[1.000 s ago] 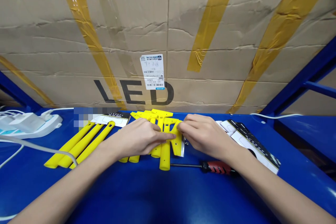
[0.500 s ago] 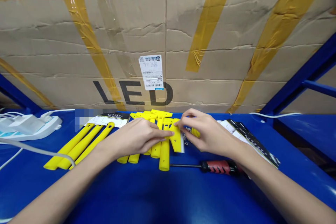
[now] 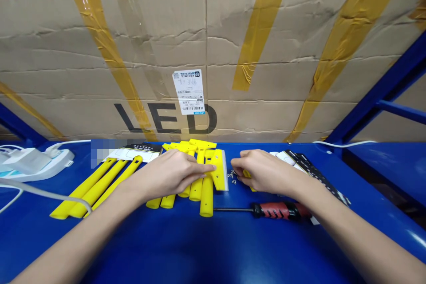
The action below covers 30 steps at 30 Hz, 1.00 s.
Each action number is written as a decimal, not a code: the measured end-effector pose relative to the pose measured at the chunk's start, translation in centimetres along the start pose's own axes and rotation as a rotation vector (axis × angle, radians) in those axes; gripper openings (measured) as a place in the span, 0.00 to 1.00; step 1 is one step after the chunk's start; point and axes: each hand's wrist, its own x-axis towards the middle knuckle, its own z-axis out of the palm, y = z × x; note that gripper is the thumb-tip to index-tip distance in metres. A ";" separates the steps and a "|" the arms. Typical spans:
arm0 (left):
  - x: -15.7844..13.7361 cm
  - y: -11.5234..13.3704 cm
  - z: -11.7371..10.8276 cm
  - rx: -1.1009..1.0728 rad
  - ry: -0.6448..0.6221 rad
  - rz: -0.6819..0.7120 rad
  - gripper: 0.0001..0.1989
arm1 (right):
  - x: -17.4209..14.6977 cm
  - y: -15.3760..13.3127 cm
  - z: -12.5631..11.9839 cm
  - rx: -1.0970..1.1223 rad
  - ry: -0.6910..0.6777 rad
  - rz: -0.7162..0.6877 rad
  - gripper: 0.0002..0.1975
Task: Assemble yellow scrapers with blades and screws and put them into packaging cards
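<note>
My left hand [image 3: 181, 169] is closed with its index finger stretched over a yellow scraper. It presses the scraper's flat head [image 3: 218, 176], which has holes and a pale blade edge on its right. The scraper's tube handle [image 3: 207, 197] points toward me. My right hand [image 3: 261, 169] is closed, fingertips down beside several small screws [image 3: 233, 176]; whatever it pinches is hidden. Under that hand a yellow piece [image 3: 246, 174] shows in part. More yellow scrapers [image 3: 199, 155] lie behind and beneath my left hand.
A screwdriver [image 3: 276, 211] with a red and black grip lies in front, its tip at the scraper handle. Yellow handles [image 3: 89, 191] and a power strip [image 3: 53, 166] are at left. Black and white packaging cards [image 3: 313, 171] lie right. A large taped carton [image 3: 159, 53] stands behind.
My right hand has moved right, off the scraper head to the small screws, which now show. My left hand stays on the scraper. The view has shifted slightly.
</note>
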 end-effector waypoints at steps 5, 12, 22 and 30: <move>0.0 0.0 -0.1 0.005 -0.014 -0.006 0.19 | 0.1 -0.4 0.2 0.001 0.001 -0.003 0.06; -0.1 0.2 -0.2 0.001 0.016 0.008 0.18 | 0.1 -0.2 0.8 0.061 0.021 -0.008 0.07; 0.1 0.1 0.2 -0.001 0.008 -0.033 0.18 | 0.2 -1.3 -0.4 0.331 0.331 -0.139 0.09; 0.0 -0.2 0.2 -0.123 0.095 -0.044 0.18 | 0.0 -2.8 -0.1 0.083 0.446 -0.354 0.10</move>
